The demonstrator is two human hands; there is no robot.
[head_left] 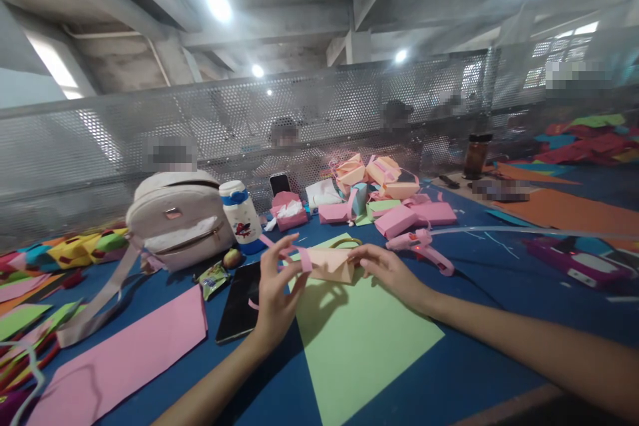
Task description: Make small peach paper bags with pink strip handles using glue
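Observation:
My left hand (278, 289) pinches a narrow pink paper strip (305, 259) between thumb and fingers, at the left end of a folded peach paper piece (330, 264). My right hand (389, 274) has its fingers closed on the right end of that piece. The peach piece is held just over a light green paper sheet (369, 339). Behind it a curved, yellowish-green band (348, 241) partly shows. To the right of my right hand lies a pink glue gun (420, 247) with a small red light.
A white backpack (174, 223), a white-and-blue bottle (241, 216) and a black tablet-like slab (239, 306) stand or lie left. Pink paper (134, 353) covers the front left. Folded paper boxes (394, 213) pile up behind. A purple device (579, 259) lies right, before a perforated metal partition (319, 100).

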